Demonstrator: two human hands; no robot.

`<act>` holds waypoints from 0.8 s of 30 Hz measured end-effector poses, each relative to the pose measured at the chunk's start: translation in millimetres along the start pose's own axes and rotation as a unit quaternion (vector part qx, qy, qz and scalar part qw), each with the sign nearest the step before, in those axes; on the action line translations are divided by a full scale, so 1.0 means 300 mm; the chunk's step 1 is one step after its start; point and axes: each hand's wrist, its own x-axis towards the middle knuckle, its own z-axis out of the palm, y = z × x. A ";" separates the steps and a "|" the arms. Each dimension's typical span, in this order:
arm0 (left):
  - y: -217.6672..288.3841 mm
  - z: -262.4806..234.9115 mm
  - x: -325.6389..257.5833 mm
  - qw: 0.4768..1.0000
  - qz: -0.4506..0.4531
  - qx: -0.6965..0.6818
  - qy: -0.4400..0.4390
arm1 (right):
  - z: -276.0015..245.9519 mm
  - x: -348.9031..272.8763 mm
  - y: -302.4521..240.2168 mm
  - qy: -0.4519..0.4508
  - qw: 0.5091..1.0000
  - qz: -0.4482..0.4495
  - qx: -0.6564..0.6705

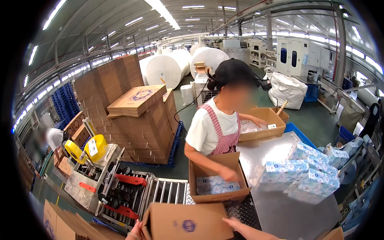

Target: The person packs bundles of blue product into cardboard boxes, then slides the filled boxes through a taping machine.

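A brown cardboard box (188,222) with a round blue print is before me at the lower edge. My left hand (136,229) grips its left end, beside a bent flap. At the box's right end, my right hand (233,225) has its fingers pressed on the cardboard. Just beyond stands an open carton (218,197) holding blue-and-white packs (218,185). A co-worker (218,124) in a red checked apron reaches one hand into that carton. Their other hand is at a second open carton (262,136) with clear plastic inside.
Several blue-and-white packs (318,182) lie on the metal table (276,212) at right. Left is a roller conveyor (166,192) with a tape-sealing machine (126,192). Flat cardboard stacks (140,138) stand behind it, and folded cartons (66,224) at lower left.
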 end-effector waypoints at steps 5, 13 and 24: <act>-0.028 -0.089 0.048 0.992 -0.114 -0.024 -0.039 | 0.339 -0.514 -0.366 -0.163 0.943 -0.290 0.027; -0.224 0.822 0.241 0.967 0.049 -0.022 -0.250 | 0.532 -0.621 -0.383 0.021 0.855 -0.270 -0.442; -0.176 0.640 0.133 0.958 0.194 0.159 -0.140 | -0.467 -0.674 -0.257 0.240 0.512 -0.203 -0.799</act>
